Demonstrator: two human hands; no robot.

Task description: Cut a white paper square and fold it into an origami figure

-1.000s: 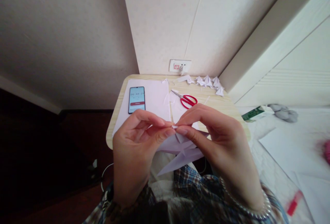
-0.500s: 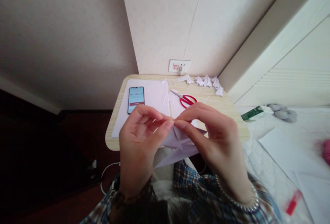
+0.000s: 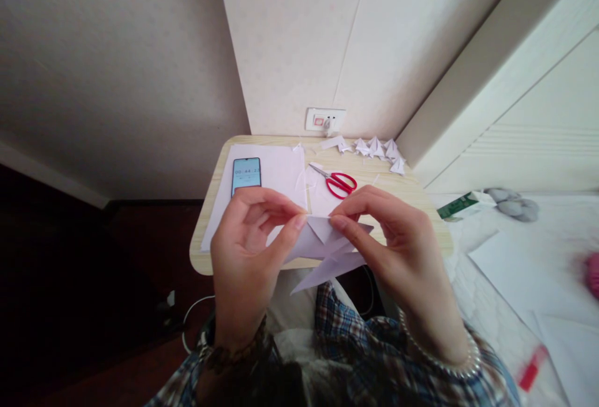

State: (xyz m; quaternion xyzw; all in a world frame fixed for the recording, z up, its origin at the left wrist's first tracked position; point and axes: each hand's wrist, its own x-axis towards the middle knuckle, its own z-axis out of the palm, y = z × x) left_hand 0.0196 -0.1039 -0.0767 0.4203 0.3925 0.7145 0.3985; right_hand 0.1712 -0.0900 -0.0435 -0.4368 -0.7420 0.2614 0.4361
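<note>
A folded sheet of white paper (image 3: 322,246) with several pointed flaps is held up in front of me, above the near edge of the table. My left hand (image 3: 259,241) pinches its upper edge between thumb and forefinger. At the right end of the same edge, my right hand (image 3: 386,235) pinches it too, a short span of paper showing between the fingertips. Red-handled scissors (image 3: 340,183) lie on the table just beyond the hands. Behind my left hand a phone (image 3: 246,173) shows a running timer; its lower part is hidden.
The small wooden table (image 3: 204,251) bears a stack of white sheets (image 3: 276,160) and paper scraps. Several small folded paper pieces (image 3: 375,147) line its back right. A wall socket (image 3: 326,120) is behind. At the right are a green-and-white carton (image 3: 463,205) and loose sheets (image 3: 528,276).
My hands have moved apart along the paper's top edge, from fingertips nearly meeting to a visible gap. The lower flaps have shifted slightly, and the timer has advanced.
</note>
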